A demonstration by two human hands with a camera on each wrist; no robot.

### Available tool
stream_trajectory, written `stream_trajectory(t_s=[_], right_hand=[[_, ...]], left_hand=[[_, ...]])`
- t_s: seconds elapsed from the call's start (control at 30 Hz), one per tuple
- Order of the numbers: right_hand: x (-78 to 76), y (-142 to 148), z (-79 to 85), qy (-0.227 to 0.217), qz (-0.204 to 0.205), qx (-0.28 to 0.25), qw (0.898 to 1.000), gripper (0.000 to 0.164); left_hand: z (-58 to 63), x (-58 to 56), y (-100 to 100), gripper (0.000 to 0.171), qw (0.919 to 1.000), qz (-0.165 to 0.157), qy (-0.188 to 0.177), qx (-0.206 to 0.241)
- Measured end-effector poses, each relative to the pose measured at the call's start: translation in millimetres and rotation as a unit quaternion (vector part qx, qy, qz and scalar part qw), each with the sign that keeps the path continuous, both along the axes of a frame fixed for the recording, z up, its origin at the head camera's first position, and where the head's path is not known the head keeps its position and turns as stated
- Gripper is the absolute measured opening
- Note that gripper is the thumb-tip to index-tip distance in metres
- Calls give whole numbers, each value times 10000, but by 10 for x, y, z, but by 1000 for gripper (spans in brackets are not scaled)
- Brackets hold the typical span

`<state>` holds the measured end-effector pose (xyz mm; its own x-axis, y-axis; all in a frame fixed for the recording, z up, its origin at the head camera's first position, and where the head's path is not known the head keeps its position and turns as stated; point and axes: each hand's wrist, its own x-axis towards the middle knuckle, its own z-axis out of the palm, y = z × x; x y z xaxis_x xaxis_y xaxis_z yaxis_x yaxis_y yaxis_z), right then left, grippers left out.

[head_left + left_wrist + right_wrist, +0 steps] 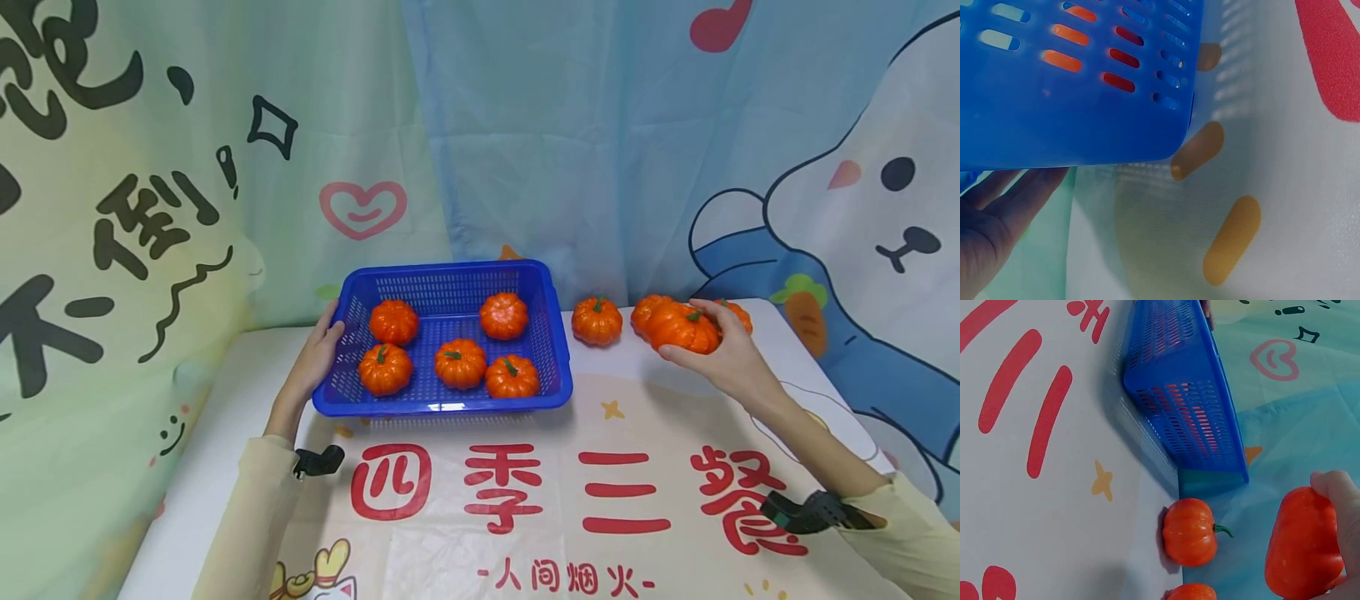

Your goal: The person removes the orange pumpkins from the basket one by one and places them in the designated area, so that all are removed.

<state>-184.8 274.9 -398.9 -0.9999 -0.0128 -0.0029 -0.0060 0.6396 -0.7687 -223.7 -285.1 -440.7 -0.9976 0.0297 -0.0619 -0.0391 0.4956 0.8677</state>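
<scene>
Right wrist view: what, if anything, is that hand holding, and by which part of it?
An orange pumpkin, held by its sides: the right hand grips its body between thumb and fingers.

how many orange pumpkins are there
9 visible: five pumpkins in the blue basket, one held in the right grip, three on the table, two of them partly hidden; more could be out of sight.

Tablecloth (562, 487) says 四季三餐 (626, 491) in chunky red characters, with -人间烟火- (582, 577) in smaller red ones below. Backdrop curtain (525, 125) has a black 不倒 (153, 223) plus an exclamation mark (227, 167) on the left. Bigger black lettering (112, 93) top left is cut off, can't read it.
</scene>
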Motion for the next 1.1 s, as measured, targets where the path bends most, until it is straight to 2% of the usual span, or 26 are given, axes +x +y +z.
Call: stream_trajectory(t_s=[0.23,0.37,0.5,0.6,0.7,0.83,0.97,1.03,1.1], right_hand=[[-23,-23,-30,-205,-144,-104,9996,92],[-44,-44,-61,-184,-220,-34,9996,92],[-47,-76,-98,73,-131,67,9999,88],[-49,-123,-121,243,9,201,9995,87],[-60,-182,-148,330,128,440,9984,89],[-67,-252,-220,234,234,645,9974,91],[-63,-307,-340,29,343,375,9987,93],[-61,-332,-400,-40,387,197,9990,92],[-58,-353,-449,-80,394,65,9992,89]], left_hand=[[16,-2,-2,58,10000,5,-75,43],[155,60,55,57,9996,19,-220,186],[318,145,142,57,9993,2,-281,232],[357,168,164,57,9994,-6,-299,158],[309,132,135,57,9994,17,-302,174],[159,47,55,57,9995,48,-252,183],[36,5,5,58,9999,25,-138,94],[24,4,2,58,9999,9,-105,89],[72,23,23,58,9998,11,-154,133]])
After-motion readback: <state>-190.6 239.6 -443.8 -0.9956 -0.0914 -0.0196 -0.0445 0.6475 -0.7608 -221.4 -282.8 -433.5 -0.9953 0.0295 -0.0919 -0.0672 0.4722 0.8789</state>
